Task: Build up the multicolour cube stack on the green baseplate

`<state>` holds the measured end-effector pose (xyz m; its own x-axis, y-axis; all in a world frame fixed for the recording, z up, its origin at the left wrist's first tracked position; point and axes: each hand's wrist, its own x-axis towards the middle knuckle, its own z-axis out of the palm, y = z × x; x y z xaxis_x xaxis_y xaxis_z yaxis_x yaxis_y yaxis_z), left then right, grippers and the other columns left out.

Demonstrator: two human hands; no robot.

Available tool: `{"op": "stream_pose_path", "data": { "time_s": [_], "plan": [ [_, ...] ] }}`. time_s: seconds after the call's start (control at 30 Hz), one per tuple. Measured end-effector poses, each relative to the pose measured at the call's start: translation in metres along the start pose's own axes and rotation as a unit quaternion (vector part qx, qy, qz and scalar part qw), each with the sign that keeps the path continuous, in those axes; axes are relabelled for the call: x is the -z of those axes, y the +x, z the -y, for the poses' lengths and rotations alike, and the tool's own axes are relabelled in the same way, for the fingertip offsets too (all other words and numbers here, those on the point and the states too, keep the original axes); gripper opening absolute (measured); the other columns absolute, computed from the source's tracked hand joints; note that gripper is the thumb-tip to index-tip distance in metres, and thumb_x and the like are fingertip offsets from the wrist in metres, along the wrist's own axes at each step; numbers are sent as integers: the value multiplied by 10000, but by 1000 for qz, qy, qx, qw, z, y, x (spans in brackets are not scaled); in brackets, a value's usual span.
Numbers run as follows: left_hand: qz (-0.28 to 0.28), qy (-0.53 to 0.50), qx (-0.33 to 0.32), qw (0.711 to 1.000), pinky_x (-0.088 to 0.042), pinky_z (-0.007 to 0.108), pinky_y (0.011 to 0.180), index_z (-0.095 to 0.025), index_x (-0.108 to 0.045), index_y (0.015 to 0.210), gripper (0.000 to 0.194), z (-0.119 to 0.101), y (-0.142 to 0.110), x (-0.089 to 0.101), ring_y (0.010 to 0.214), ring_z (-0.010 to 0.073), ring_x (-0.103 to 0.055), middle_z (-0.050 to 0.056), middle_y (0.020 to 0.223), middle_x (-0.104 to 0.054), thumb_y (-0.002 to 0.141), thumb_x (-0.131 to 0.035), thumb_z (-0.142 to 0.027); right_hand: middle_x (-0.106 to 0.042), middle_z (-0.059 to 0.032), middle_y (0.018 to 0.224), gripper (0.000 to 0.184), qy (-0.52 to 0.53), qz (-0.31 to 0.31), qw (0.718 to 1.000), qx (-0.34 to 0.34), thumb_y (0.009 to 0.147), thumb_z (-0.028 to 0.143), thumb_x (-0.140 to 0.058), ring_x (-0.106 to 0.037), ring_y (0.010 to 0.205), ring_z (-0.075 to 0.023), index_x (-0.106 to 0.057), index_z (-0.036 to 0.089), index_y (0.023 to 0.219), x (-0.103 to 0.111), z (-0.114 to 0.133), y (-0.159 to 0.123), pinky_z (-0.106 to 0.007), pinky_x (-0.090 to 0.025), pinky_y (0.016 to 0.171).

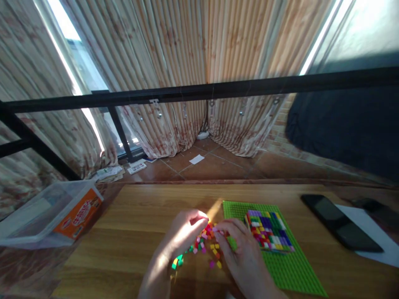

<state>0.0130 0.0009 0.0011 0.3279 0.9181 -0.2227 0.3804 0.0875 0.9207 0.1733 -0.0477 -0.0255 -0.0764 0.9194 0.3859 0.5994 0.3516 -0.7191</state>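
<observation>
My left hand [185,234] is over a loose pile of small colourful toy bricks [202,243], its thumb and forefinger pinched together. Whatever sits between those fingertips is too small to make out. Across the pile, my right hand [241,255] also pinches, with a small pinkish brick [215,229] at its fingertips. Just beyond the right hand, a block of tightly packed multicoloured bricks [269,230] stands on a green studded baseplate [294,272]. My right hand covers part of the baseplate's left side.
A black phone [339,222] lies partly on a white paper [380,241] at the right. To the left stands a clear plastic box [40,236] with an orange label. Beyond the wooden table [124,224] are a black rail [187,92] and curtains [168,45].
</observation>
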Motion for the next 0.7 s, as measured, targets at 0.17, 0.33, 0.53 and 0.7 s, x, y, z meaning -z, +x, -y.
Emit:
{"op": "stream_pose_path", "data": {
  "time_s": [0.17,0.33,0.53,0.7],
  "plan": [
    [72,-149,4,986,-417,195,510,-144,-618,694,282,-12,6,-26,500,71,-493,-17,609,-576,744,-607,-421,-619,-30,894,137,37,-57,997,-21,897,262,-485,-575,853,-167,-618,232,876,21,-3,1,-288,-463,755],
    [50,-219,-13,974,-425,211,520,-132,-656,854,312,-14,16,-48,532,86,-520,5,622,-593,687,-694,-393,-647,-27,874,137,30,-85,996,-24,881,273,-514,-600,871,-177,-644,238,907,35,-12,1,-288,-476,743],
    [5,-137,-48,989,-440,229,563,-161,-664,818,198,-24,22,-69,584,104,-521,4,634,-597,751,-618,-342,-671,-22,856,136,33,-65,997,-30,852,304,-556,-624,806,-169,-683,260,869,53,-29,2,-282,-499,701],
    [-23,-53,-126,990,-439,250,636,-174,-640,764,185,-26,27,-86,670,129,-551,2,690,-618,818,-519,-302,-666,-22,839,173,45,-56,995,-67,858,325,-533,-623,741,-150,-683,242,840,77,-44,3,-267,-501,666]
  ]
}}
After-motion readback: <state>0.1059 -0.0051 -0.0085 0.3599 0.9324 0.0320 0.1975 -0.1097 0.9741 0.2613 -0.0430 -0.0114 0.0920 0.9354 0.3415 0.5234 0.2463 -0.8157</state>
